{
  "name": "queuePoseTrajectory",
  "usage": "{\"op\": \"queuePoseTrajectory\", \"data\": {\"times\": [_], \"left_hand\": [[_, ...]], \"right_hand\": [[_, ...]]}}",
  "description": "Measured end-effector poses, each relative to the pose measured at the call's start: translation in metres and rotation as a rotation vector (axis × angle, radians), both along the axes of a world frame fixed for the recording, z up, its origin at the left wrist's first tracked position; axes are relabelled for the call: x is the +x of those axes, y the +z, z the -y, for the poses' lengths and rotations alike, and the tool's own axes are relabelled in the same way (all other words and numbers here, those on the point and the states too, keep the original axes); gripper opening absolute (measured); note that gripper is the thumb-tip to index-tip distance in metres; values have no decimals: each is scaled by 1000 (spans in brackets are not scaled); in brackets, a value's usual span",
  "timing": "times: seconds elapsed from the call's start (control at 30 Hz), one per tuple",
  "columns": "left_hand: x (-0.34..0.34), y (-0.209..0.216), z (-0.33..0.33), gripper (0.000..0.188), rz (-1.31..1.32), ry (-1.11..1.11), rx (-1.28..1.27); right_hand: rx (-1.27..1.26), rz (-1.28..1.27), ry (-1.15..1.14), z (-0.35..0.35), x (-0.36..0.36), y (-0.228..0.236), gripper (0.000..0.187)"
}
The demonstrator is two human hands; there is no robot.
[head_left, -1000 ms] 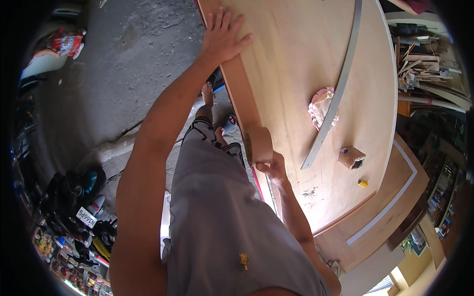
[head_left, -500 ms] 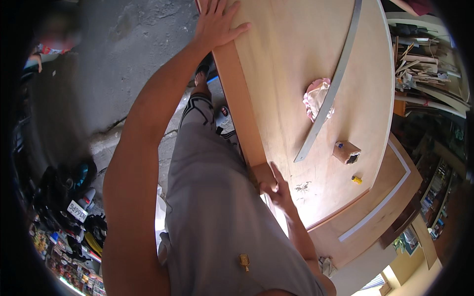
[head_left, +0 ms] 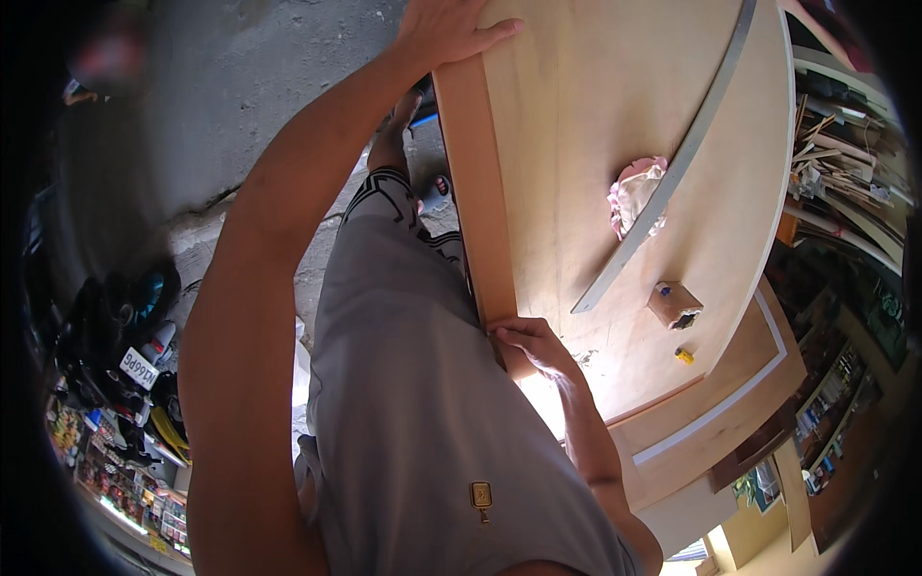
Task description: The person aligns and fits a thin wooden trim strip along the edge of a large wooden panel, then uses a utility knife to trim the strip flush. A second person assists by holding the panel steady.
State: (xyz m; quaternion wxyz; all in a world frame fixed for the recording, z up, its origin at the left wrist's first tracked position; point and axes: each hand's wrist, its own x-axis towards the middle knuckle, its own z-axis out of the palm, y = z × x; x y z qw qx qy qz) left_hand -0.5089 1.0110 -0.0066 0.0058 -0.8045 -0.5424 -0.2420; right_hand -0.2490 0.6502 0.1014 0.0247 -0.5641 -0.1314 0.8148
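The left hand [head_left: 447,31] lies palm down at the far left edge of a pale wooden board [head_left: 562,115], over the far part of a strip of brown tape [head_left: 485,192]. Its thumb is spread out to the right, and its fingers run out of view at the top. From there the tape runs along the left edge of the board toward the near side, where the right hand [head_left: 538,348] grips it between thumb and fingers. More brown shows just below those fingers, mostly hidden

To the right of the tape, a long grey metal ruler [head_left: 669,187] slants across the board, its near end pointing left, and lies over part of a crumpled pink and white cloth [head_left: 630,190]. Nearer and to the right sits a small tan block [head_left: 675,305] with a dark opening, and just nearer than that is a little yellow object [head_left: 684,356]. At the near right, a second board [head_left: 691,444] carries a bent white strip [head_left: 711,408]. Thin wood pieces [head_left: 831,149] are piled at the far right
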Motion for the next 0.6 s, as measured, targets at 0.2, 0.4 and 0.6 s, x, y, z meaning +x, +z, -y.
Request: {"op": "queuePoseTrajectory", "data": {"times": [0.2, 0.4, 0.6], "left_hand": [[-2, 7, 0, 74, 44, -20, -17], [-1, 3, 0, 74, 47, -17, 50], [-1, 2, -1, 74, 37, -11, 52]], "right_hand": [[-82, -23, 160, -13, 9, -11, 48], [-101, 109, 285, -29, -2, -9, 69], [-131, 114, 265, -25, -1, -23, 74]]}}
